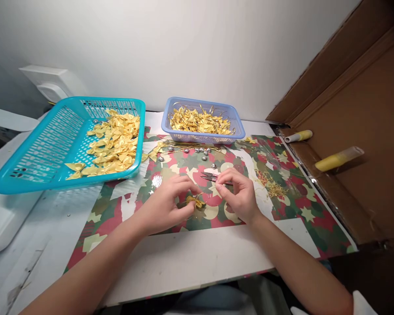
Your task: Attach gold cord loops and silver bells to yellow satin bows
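My left hand [170, 199] is closed, thumb and forefinger pinching a small yellow ribbon bow [197, 202] with a thin gold strand at its top. To the right, my right hand [239, 192] has its thumb and forefinger pressed together. Whatever lies between those fingertips is too small to make out. Small scissors [210, 176] with dark blades point left beside the right fingers, their handles partly hidden by that hand. Several silver jingle bells [204, 158] are scattered beyond both hands, near a bundle of gold wire ties [197, 145].
A turquoise basket [36, 144] of yellow bows stands at left, and a blue-violet basket [203, 138] of bows with gold ties at the back. Wire scraps [275, 189] lie at right. Yellow tubes [339, 159] stick out by the cardboard wall [357, 100].
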`<action>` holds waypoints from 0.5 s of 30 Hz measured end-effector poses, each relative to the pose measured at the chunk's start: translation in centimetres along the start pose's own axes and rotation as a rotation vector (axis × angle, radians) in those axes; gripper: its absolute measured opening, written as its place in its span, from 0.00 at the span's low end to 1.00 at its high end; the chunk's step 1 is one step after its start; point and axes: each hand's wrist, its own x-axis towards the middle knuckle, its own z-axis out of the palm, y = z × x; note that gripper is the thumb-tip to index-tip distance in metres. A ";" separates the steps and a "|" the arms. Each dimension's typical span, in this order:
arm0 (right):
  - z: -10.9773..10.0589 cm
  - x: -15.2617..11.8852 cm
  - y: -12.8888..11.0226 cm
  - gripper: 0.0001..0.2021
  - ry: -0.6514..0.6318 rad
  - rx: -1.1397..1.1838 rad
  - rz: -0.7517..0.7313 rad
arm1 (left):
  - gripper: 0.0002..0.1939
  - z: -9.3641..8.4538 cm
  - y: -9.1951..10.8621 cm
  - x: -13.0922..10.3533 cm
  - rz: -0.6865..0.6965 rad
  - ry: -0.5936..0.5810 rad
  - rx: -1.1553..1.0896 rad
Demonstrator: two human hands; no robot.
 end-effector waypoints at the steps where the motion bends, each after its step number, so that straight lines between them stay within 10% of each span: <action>1: 0.0 0.0 0.0 0.07 0.001 0.001 0.003 | 0.07 0.1 0.0 0.1 -0.016 -0.003 -0.013; 15: -0.5 0.4 0.9 0.06 0.103 0.080 0.162 | 0.07 0.5 -0.8 0.0 -0.040 0.024 0.028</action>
